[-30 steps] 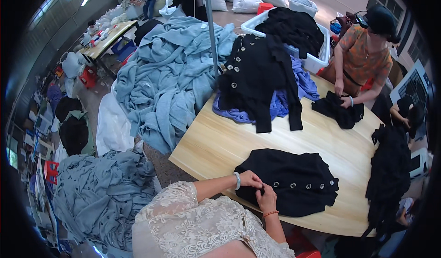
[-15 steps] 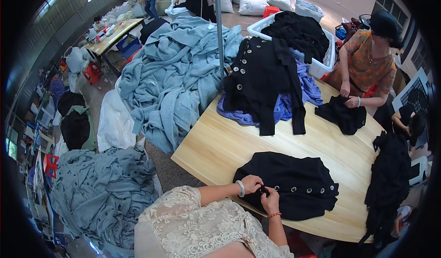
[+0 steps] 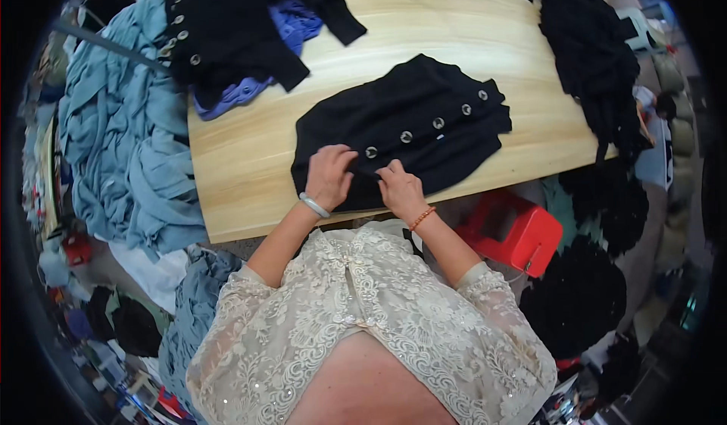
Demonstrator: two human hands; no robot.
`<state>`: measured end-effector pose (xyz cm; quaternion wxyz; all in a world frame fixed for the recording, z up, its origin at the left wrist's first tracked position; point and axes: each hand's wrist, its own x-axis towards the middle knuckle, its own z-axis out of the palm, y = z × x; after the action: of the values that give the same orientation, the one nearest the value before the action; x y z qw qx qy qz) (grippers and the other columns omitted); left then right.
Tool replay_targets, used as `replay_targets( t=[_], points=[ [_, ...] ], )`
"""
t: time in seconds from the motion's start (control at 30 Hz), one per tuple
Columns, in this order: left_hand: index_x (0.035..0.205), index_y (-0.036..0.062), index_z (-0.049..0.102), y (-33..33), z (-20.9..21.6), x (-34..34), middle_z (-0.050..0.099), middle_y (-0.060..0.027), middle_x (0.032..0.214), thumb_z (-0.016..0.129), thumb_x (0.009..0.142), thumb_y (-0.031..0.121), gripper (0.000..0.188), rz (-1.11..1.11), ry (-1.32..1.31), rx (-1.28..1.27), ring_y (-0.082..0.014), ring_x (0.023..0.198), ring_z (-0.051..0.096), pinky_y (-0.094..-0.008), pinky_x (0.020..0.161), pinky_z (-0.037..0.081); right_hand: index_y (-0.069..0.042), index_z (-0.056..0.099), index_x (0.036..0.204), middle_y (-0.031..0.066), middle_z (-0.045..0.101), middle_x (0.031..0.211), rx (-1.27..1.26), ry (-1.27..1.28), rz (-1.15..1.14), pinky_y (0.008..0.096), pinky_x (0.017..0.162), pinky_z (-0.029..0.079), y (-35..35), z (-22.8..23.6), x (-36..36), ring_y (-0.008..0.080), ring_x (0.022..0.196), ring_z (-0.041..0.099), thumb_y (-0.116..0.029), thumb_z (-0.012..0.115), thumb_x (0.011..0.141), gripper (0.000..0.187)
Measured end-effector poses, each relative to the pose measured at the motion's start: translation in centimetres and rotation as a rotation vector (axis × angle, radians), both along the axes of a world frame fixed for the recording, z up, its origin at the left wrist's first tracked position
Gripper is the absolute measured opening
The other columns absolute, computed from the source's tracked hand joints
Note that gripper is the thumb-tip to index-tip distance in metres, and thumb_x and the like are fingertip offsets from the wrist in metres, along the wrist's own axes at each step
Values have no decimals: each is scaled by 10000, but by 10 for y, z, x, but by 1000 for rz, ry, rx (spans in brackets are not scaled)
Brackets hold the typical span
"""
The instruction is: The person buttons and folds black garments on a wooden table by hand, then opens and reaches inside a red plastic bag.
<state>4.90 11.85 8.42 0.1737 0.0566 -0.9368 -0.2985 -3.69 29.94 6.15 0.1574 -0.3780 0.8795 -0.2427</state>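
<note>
a wide tabletop (image 3: pixel 447 35) with pale wood grain fills the upper middle of the frame, its edges bowed by the lens and its surface catching a soft, whitish sheen. a red plastic stool (image 3: pixel 536 242) stands near its front edge, right of centre. a grey pole (image 3: pixel 110 47) slants across the upper left. dull grey-brown floor (image 3: pixel 642 292) shows at the right, where a small blue-green gleam (image 3: pixel 690 311) marks the darkened rim. the far left is cluttered and blurred.
</note>
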Motion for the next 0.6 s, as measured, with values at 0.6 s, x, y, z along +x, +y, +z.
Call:
replay_targets(
  t=[0.6],
  points=[
    [1111,36,585,-1,-91,-40,615,-77,969,665,760,36,360,46,-408,740,-179,833,627,-316,772,516,-96,599,934,111,594,916,-193,-132,-63,443,692,515,5,-23,5,333,808,629,-138,646,788,159]
  ],
)
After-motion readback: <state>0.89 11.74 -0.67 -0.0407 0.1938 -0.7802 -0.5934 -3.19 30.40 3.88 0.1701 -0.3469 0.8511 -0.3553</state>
